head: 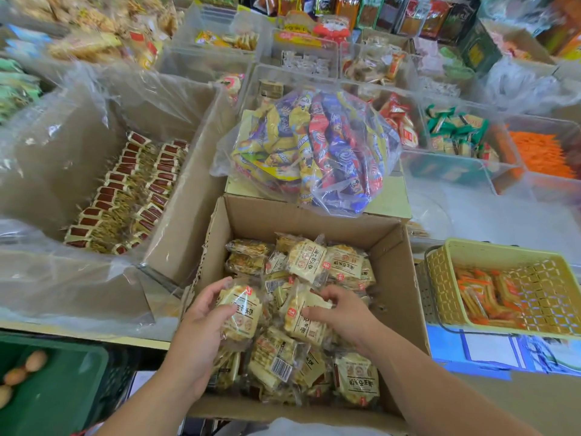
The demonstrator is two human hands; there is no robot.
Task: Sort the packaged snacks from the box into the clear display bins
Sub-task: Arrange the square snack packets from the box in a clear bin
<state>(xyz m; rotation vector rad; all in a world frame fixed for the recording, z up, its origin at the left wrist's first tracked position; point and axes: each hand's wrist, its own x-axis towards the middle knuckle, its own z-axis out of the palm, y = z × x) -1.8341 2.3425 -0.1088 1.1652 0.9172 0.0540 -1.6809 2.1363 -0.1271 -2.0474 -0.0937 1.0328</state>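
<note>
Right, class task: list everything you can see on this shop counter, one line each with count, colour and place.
cardboard box: one, brown, centre foreground, open
snack packets: many, cream, loose in the cardboard box
clear bag: one, showing yellow, blue and red inside, behind the box
lined carton: one, brown with a plastic liner, left, holding rows of brown-and-yellow packets
basket: one, pale yellow, right, holding orange packets
display bins: several, clear, rear and right, part filled
crate: one, green, lower left, with brown eggs
left grip: bare hand, in the box, holding one of the snack packets
right grip: bare hand, in the box, fingers curled on another
</note>
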